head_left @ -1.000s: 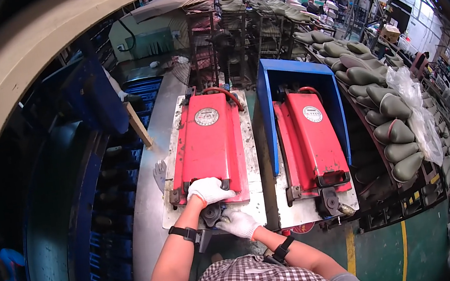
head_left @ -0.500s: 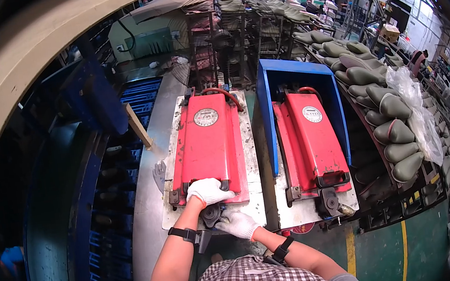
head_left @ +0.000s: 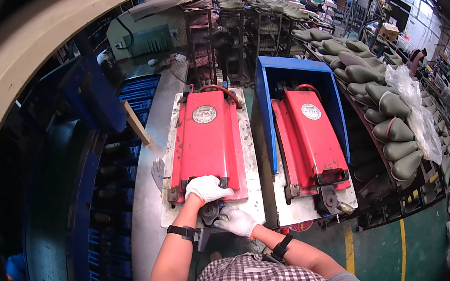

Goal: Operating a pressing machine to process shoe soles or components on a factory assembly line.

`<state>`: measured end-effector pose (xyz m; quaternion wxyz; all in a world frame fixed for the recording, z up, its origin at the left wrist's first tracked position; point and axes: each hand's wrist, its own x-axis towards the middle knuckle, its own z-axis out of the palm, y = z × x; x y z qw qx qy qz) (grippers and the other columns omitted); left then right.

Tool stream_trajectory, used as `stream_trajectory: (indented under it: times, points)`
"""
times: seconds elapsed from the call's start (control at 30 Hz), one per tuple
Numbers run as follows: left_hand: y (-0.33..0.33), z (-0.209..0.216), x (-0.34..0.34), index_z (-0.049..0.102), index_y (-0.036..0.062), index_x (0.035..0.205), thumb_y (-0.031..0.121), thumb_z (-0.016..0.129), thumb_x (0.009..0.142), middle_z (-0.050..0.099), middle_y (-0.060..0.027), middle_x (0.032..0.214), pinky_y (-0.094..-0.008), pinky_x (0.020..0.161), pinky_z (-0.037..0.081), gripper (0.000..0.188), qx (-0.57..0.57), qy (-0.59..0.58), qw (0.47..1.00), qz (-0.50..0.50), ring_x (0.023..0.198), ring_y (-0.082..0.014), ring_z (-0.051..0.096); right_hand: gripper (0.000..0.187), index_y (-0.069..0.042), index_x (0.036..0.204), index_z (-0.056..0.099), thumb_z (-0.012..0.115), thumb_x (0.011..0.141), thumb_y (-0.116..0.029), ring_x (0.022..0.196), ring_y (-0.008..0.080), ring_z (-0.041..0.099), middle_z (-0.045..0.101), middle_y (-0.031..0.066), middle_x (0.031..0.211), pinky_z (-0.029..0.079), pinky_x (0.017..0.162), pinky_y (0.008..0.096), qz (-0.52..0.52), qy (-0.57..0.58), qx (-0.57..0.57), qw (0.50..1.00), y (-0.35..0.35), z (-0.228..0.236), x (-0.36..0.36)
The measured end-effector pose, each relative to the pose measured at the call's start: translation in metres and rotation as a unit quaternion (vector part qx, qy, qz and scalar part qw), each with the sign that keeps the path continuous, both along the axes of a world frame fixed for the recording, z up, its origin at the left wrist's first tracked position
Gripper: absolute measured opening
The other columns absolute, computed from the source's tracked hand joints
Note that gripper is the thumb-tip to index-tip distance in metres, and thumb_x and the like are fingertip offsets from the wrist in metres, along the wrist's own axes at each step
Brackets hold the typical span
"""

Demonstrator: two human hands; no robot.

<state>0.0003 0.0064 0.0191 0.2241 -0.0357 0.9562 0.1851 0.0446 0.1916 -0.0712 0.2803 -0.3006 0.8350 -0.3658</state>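
A red machine cover (head_left: 202,137) with a round pale label lies lengthwise on a worn white plate (head_left: 246,138) in front of me. My left hand (head_left: 204,189), in a white glove, is closed over the black handle (head_left: 223,183) at the cover's near end. Just below it, a dark round fitting (head_left: 209,212) sits at the plate's front edge. Beside this fitting is my right hand (head_left: 236,221), gloved too, with its fingers curled at the edge; what they grip is hidden.
A second red machine (head_left: 313,129) stands to the right under a blue hood (head_left: 294,63). Grey-green boot-shaped pieces (head_left: 398,130) fill a rack at the far right, partly under clear plastic (head_left: 414,100). Left of the plate, a grey glove (head_left: 158,173) lies on a metal ledge (head_left: 146,212).
Both hands stay almost where they were at the near end of the red machine. The whole view has shifted very slightly.
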Motion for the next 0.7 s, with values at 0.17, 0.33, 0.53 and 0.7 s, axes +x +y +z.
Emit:
stream_trajectory:
  times: [0.17, 0.33, 0.53, 0.7]
  points:
    - [-0.002, -0.004, 0.000, 0.080, 0.0055, 0.098, 0.077, 0.067, 0.075, 0.077, -0.0204, 0.104, -0.0426, 0.089, 0.056, 0.077, 0.000, 0.003, 1.000, 0.002, 0.099, -0.0347, 0.075, 0.044, -0.002, 0.105, 0.068, 0.072, 0.093, -0.044, 0.091, 0.0359, 0.071, 0.071, 0.0197, 0.093, 0.055, 0.082, 0.0428, -0.004, 0.001, 0.012, 1.000, -0.001, 0.008, 0.001]
    - [-0.002, -0.008, 0.000, 0.080, 0.0033, 0.094, 0.080, 0.066, 0.073, 0.077, -0.0218, 0.097, -0.0425, 0.086, 0.056, 0.080, 0.008, 0.026, 1.000, 0.001, 0.093, -0.0351, 0.075, 0.043, -0.001, 0.109, 0.069, 0.072, 0.093, -0.041, 0.092, 0.0354, 0.071, 0.071, 0.0192, 0.095, 0.055, 0.084, 0.0419, -0.002, -0.009, -0.001, 1.000, -0.001, 0.003, 0.000]
    - [-0.003, -0.012, 0.000, 0.079, 0.0033, 0.094, 0.079, 0.067, 0.073, 0.077, -0.0217, 0.097, -0.0423, 0.085, 0.057, 0.080, 0.003, 0.025, 1.000, -0.003, 0.094, -0.0350, 0.076, 0.042, -0.001, 0.112, 0.069, 0.072, 0.094, -0.039, 0.094, 0.0343, 0.071, 0.072, 0.0188, 0.097, 0.055, 0.086, 0.0404, -0.003, -0.029, 0.000, 1.000, -0.002, -0.003, 0.000]
    - [0.000, -0.003, 0.000, 0.080, 0.0053, 0.101, 0.077, 0.065, 0.076, 0.077, -0.0196, 0.105, -0.0422, 0.090, 0.056, 0.077, -0.006, 0.000, 1.000, -0.002, 0.099, -0.0336, 0.075, 0.050, -0.007, 0.124, 0.068, 0.065, 0.095, -0.046, 0.104, 0.0372, 0.072, 0.075, 0.0190, 0.109, 0.055, 0.092, 0.0433, 0.014, -0.034, 0.018, 0.999, 0.000, -0.006, -0.002]
